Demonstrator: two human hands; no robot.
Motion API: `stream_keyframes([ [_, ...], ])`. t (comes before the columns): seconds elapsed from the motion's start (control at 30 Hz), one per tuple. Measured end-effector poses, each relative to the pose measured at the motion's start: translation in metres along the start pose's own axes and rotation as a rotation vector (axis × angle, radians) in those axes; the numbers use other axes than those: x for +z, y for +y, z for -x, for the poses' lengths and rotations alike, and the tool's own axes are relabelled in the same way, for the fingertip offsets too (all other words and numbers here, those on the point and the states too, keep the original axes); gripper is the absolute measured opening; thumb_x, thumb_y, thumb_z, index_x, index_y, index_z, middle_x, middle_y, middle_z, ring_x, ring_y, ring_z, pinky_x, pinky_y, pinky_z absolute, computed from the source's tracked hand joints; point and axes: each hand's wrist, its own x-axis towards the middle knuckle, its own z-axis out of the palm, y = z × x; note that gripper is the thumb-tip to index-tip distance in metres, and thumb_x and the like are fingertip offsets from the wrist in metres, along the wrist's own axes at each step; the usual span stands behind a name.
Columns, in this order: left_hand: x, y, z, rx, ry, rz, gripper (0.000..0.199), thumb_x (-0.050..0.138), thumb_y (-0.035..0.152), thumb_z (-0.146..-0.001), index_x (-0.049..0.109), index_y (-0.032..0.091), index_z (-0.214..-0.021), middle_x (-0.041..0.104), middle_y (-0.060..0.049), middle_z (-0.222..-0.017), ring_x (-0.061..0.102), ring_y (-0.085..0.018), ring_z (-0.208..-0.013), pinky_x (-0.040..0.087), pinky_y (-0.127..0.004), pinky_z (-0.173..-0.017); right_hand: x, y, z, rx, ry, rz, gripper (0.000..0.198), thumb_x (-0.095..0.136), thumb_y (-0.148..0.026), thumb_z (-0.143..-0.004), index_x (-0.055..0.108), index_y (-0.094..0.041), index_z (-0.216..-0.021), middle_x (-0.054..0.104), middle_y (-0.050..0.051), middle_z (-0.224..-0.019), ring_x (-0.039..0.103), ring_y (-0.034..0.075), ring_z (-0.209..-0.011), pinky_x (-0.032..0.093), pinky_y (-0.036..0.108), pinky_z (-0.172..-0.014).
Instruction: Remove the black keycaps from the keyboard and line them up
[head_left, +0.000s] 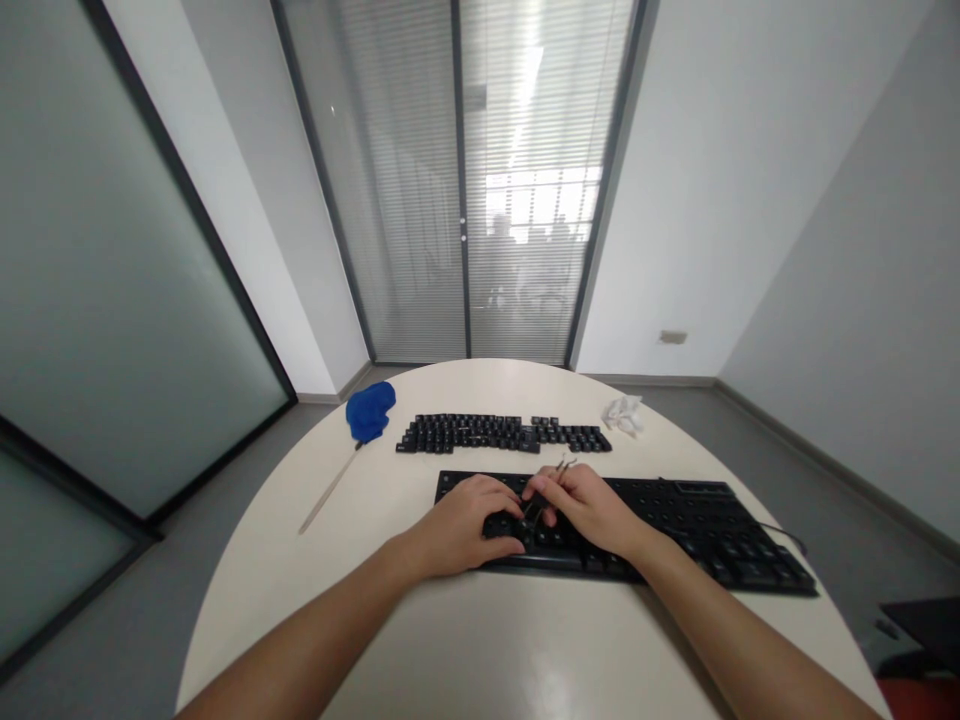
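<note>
A black keyboard (645,560) lies on the table in front of me, with part of its key area bare of caps. My left hand (472,525) rests on its left part, thumb and fingers apart, fingertips on the keys. Just right of it, my right hand (581,503) is closed around a thin wire keycap puller (561,464). Two wire ends stick up above the fingers, and the lower wires reach down to the keys between my hands. Whether they grip a key cannot be made out. Behind the keyboard, loose black keycaps (469,432) lie in rows.
A blue cloth (370,411) lies at the table's left, by a thin pale stick (330,488). Crumpled white tissue (624,414) sits at the back right. The keyboard cable (784,532) trails off the right side of the round white table (465,640).
</note>
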Motion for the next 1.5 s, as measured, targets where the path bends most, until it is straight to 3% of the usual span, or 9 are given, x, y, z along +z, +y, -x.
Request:
stream_keyframes([
  [0.1,0.003,-0.002,-0.002,-0.022,0.022,0.004,0.022,0.073,0.031,-0.083,0.066,0.021,-0.101,0.069,-0.004,-0.108,0.057,-0.022,-0.108,0.042,-0.037,-0.100,0.001,-0.004,0.000,-0.060,0.001,0.012,0.056,0.042,-0.050,-0.100,0.067,-0.018,-0.061,0.072,0.005,-0.073,0.067,0.017,-0.075,0.046,0.026,-0.077],
  [0.23,0.004,-0.005,-0.001,-0.077,0.037,0.031,0.020,0.073,0.021,-0.082,0.066,0.021,-0.101,0.068,-0.004,-0.107,0.057,-0.022,-0.108,0.044,-0.036,-0.098,0.002,-0.007,0.001,-0.097,-0.032,-0.018,0.053,0.044,-0.047,-0.099,0.065,-0.018,-0.060,0.074,0.005,-0.087,0.067,0.017,-0.082,0.046,0.026,-0.079],
  [0.53,0.003,-0.004,0.000,-0.152,0.027,0.153,0.031,0.071,0.010,-0.078,0.063,0.021,-0.106,0.066,-0.005,-0.115,0.059,-0.021,-0.110,0.043,-0.035,-0.100,0.003,-0.002,-0.001,-0.050,-0.005,-0.024,0.050,0.046,-0.046,-0.099,0.068,-0.018,-0.064,0.074,0.005,-0.083,0.068,0.018,-0.078,0.048,0.027,-0.076],
  [0.7,0.004,-0.005,-0.002,-0.171,0.043,0.176,0.036,0.071,0.008,-0.078,0.059,0.020,-0.110,0.070,-0.004,-0.108,0.061,-0.021,-0.108,0.044,-0.035,-0.099,0.004,0.003,-0.003,0.035,0.088,0.036,0.047,0.050,-0.051,-0.096,0.068,-0.018,-0.068,0.070,0.003,-0.065,0.065,0.017,-0.061,0.047,0.026,-0.063],
  [1.07,0.004,0.002,-0.004,-0.008,0.001,-0.229,0.019,0.064,0.021,-0.090,0.066,0.022,-0.109,0.071,-0.002,-0.108,0.061,-0.022,-0.102,0.047,-0.036,-0.094,0.005,0.007,-0.004,0.101,0.128,0.065,0.052,0.048,-0.056,-0.095,0.067,-0.018,-0.063,0.070,0.002,-0.062,0.064,0.016,-0.057,0.046,0.025,-0.061],
  [1.5,0.006,0.004,-0.002,0.045,0.033,-0.320,0.013,0.057,0.022,-0.095,0.066,0.022,-0.104,0.066,-0.003,-0.111,0.059,-0.020,-0.101,0.048,-0.034,-0.090,0.005,0.005,-0.004,0.125,0.140,0.126,0.055,0.048,-0.059,-0.094,0.067,-0.019,-0.062,0.070,0.003,-0.061,0.064,0.017,-0.057,0.045,0.026,-0.061],
])
